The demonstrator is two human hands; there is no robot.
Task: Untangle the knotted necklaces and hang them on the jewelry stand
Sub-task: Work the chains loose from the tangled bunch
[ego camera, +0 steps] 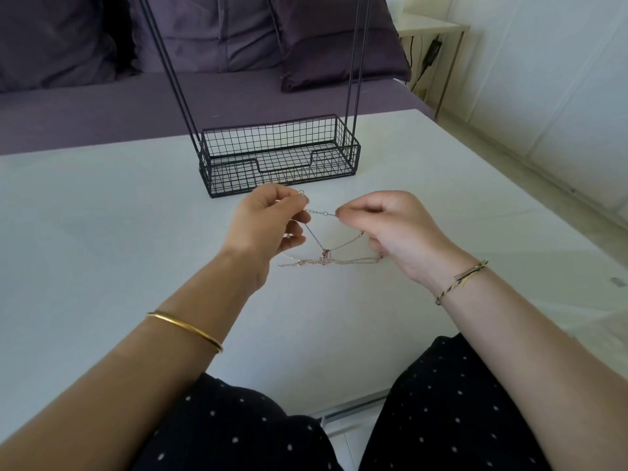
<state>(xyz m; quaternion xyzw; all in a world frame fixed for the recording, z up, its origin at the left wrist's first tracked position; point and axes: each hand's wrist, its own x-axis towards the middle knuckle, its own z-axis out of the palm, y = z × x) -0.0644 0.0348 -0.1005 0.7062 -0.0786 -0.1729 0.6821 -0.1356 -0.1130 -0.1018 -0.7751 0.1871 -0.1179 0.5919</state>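
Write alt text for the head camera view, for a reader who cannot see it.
A person's left hand and right hand pinch a thin chain stretched between them, with the knotted necklaces tangled below, over a white table. Behind stands a black wire jewelry stand with a basket base, its top out of frame.

Home living room, purple sofa with cushions, white table, side table

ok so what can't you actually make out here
Head view only:
- jewelry stand: its top is cut off by the upper edge.
- knot: too small to count the chains or trace crossings.
- right hand: curled fingers hide its grip on the chain.
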